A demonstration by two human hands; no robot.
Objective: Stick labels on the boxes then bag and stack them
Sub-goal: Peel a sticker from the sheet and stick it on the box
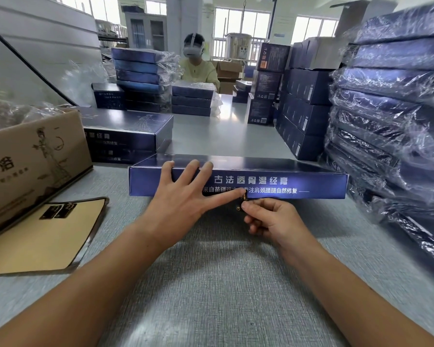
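A flat blue box [273, 182] with white lettering lies on the grey table right in front of me. My left hand [186, 199] rests on its near side with fingers spread straight, fingertips over the top edge and the thumb stretched along the lower front. My right hand [268, 216] pinches a small dark label with gold print [243, 200] at the box's lower front edge, next to my left thumb tip. A tan backing sheet [48, 236] with two dark labels on it lies at the left.
A brown carton [35, 159] stands at the left beside unbagged blue boxes [128, 131]. Bagged blue boxes [391, 116] are stacked high at the right. More boxes and a seated person [198, 68] with a headset are at the far end of the table.
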